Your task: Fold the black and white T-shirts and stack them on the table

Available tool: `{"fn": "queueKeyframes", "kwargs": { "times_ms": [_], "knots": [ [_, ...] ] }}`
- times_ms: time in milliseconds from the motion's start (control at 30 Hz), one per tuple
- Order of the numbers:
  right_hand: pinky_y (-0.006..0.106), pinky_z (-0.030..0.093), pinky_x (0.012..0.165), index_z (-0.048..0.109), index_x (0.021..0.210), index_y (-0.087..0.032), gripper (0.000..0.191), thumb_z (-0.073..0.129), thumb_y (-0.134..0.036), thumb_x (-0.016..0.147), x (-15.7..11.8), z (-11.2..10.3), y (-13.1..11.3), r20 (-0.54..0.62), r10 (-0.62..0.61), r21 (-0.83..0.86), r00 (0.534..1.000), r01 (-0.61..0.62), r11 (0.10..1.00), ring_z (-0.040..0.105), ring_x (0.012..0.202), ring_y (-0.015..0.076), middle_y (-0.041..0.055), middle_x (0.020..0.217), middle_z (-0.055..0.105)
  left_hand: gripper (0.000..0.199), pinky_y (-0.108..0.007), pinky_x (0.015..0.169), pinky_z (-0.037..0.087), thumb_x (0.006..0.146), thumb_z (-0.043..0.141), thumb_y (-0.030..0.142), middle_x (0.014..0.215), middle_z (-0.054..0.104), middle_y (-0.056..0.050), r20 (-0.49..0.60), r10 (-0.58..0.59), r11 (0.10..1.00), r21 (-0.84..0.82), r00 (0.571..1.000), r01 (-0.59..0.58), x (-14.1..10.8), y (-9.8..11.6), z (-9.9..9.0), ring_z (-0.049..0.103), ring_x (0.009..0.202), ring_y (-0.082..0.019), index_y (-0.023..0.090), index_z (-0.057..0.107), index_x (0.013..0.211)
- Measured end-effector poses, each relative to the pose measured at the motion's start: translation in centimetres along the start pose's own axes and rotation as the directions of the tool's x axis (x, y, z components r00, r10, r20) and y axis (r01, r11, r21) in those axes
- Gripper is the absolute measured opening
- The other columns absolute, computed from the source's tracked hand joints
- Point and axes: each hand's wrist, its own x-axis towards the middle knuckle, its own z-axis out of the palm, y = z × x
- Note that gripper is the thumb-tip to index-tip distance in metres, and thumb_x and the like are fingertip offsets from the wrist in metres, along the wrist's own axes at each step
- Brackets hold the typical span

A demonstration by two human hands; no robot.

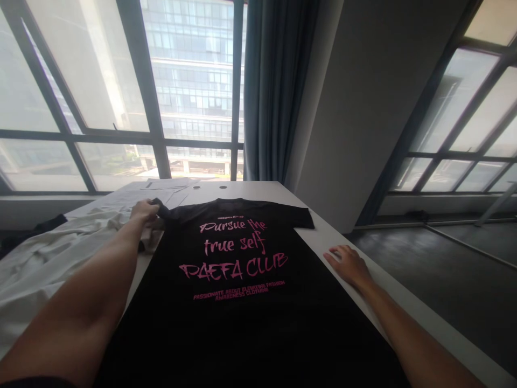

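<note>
A black T-shirt (242, 328) with pink lettering lies spread on a white table (388, 307), its collar toward the window. My left hand (144, 211) is closed on the shirt's left sleeve, at the upper left. My right hand (348, 264) rests on the table just beside the shirt's right edge, fingers apart and holding nothing. The right sleeve lies flat, pointing outward.
Crumpled white fabric (52, 269) covers the table's left side, with dark cloth (32, 234) beyond it. White papers (161, 186) lie at the far edge. A blue-grey curtain (270, 97) hangs behind the table, beside a pillar (355, 108).
</note>
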Motion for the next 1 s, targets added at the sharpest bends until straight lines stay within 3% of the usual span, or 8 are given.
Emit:
{"fn": "queueKeyframes", "kwargs": {
  "times_ms": [100, 200, 367, 467, 567, 667, 867, 1000],
  "knots": [
    [0.041, 0.045, 0.092, 0.067, 0.105, -0.021, 0.037, 0.051, -0.05, 0.088, -0.1, -0.3, -0.3, 0.012, 0.005, -0.001, 1.0, -0.005, 1.0, 0.058, 0.111, 0.0277, 0.0092, 0.12, 0.064, 0.03, -0.04, 0.086, 0.052, 0.08, 0.067, 0.028, 0.1, 0.072, -0.014, -0.045, 0.048, 0.999, 0.024, 0.998, -0.047, 0.4, 4.1, 0.6, 0.067, 0.098, -0.031, 0.01, 0.066, 0.104],
    [0.041, 0.045, 0.092, 0.067, 0.106, -0.021, 0.037, 0.051, -0.05, 0.089, -0.1, -0.6, -0.5, 0.029, 0.013, 0.001, 1.0, -0.013, 1.0, 0.057, 0.112, 0.0278, 0.0095, 0.121, 0.063, 0.035, -0.038, 0.094, 0.048, 0.084, 0.065, 0.027, 0.115, 0.069, -0.014, -0.047, 0.235, 0.972, 0.015, 0.971, -0.234, -0.3, 9.4, 2.9, 0.063, 0.109, -0.028, 0.007, 0.064, 0.113],
    [0.04, 0.044, 0.093, 0.067, 0.108, -0.021, 0.037, 0.05, -0.048, 0.09, -0.2, -0.7, -0.6, 0.043, 0.008, 0.001, 0.999, -0.008, 1.0, 0.057, 0.113, 0.0274, 0.0097, 0.123, 0.062, 0.03, -0.034, 0.094, 0.05, 0.084, 0.063, 0.031, 0.112, 0.073, -0.008, 0.028, 0.385, 0.922, -0.042, 0.922, -0.384, -3.1, 16.0, 9.2, 0.066, 0.106, -0.025, 0.019, 0.068, 0.112],
    [0.039, 0.045, 0.092, 0.067, 0.107, -0.021, 0.036, 0.05, -0.048, 0.09, -0.3, -0.5, -0.5, 0.029, 0.009, 0.003, 1.0, -0.009, 1.0, 0.057, 0.113, 0.0276, 0.0097, 0.123, 0.062, 0.037, -0.034, 0.094, 0.052, 0.084, 0.062, 0.032, 0.112, 0.073, -0.008, 0.193, 0.514, 0.857, -0.144, 0.836, -0.494, -5.7, 17.5, 13.1, 0.067, 0.105, -0.025, 0.021, 0.067, 0.119],
    [0.038, 0.044, 0.092, 0.067, 0.107, -0.021, 0.035, 0.05, -0.047, 0.09, -0.3, -0.5, -0.4, 0.025, -0.001, 0.004, 1.0, 0.001, 1.0, 0.057, 0.112, 0.0268, 0.0095, 0.122, 0.063, 0.042, -0.032, 0.091, 0.054, 0.081, 0.065, 0.038, 0.112, 0.074, -0.004, 0.331, 0.614, 0.788, -0.214, 0.716, -0.577, -8.3, 17.6, 16.0, 0.069, 0.101, -0.023, 0.025, 0.067, 0.121],
    [0.037, 0.045, 0.091, 0.067, 0.108, -0.021, 0.035, 0.051, -0.047, 0.09, -0.3, -0.6, -0.4, 0.029, -0.012, 0.002, 1.0, 0.012, 1.0, 0.058, 0.112, 0.0263, 0.0095, 0.121, 0.063, 0.046, -0.032, 0.093, 0.054, 0.081, 0.063, 0.042, 0.116, 0.073, -0.003, 0.375, 0.641, 0.764, -0.223, 0.67, -0.606, -9.2, 16.8, 16.9, 0.068, 0.104, -0.024, 0.026, 0.066, 0.124],
    [0.038, 0.045, 0.093, 0.067, 0.111, -0.021, 0.037, 0.05, -0.047, 0.091, -0.5, -0.7, -0.6, 0.045, 0.01, -0.009, 0.999, -0.009, 1.0, 0.056, 0.115, 0.0269, 0.0099, 0.124, 0.061, 0.044, -0.038, 0.101, 0.048, 0.089, 0.053, 0.041, 0.126, 0.068, -0.01, 0.33, 0.49, 0.853, 0.007, 0.807, -0.521, -5.9, 11.9, 14.6, 0.062, 0.118, -0.028, 0.022, 0.062, 0.128],
    [0.039, 0.046, 0.091, 0.066, 0.113, -0.02, 0.038, 0.049, -0.047, 0.091, 0.2, -1.0, -0.8, 0.109, 0.017, -0.072, 0.994, -0.009, 0.997, 0.057, 0.114, 0.0274, 0.0118, 0.124, 0.061, 0.048, -0.041, 0.105, 0.044, 0.082, 0.061, 0.049, 0.132, 0.065, -0.009, 0.394, 0.427, 0.867, 0.076, 0.814, -0.492, -4.7, 8.2, 13.6, 0.057, 0.125, -0.03, 0.025, 0.065, 0.123]
  ]
}}
